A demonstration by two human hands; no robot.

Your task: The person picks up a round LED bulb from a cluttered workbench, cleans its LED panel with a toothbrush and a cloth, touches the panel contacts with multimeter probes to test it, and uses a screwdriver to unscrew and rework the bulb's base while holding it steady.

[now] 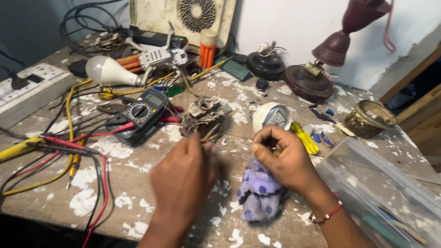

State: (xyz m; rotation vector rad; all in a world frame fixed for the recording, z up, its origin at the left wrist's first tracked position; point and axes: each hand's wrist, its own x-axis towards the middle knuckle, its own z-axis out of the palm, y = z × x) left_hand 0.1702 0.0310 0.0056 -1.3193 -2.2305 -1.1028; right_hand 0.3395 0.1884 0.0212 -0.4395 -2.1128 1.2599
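Both hands [229, 167] curled, fingertips pinched, nr cloth [258, 193].

Bare bench [138, 172] between wires [98, 183] and cloth [259, 195] — multimeter [140, 115] blocks beyond.

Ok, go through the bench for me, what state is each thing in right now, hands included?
Left hand: fingers pinched on something thin, blurred.
Right hand: fingers curled shut above the purple cloth.
Purple cloth: crumpled on the bench.
Multimeter: lying flat, red probe lead attached.
White bulb: on its side, unlit.
Bulb housing: opened, on its side.
Plastic box: lidless.
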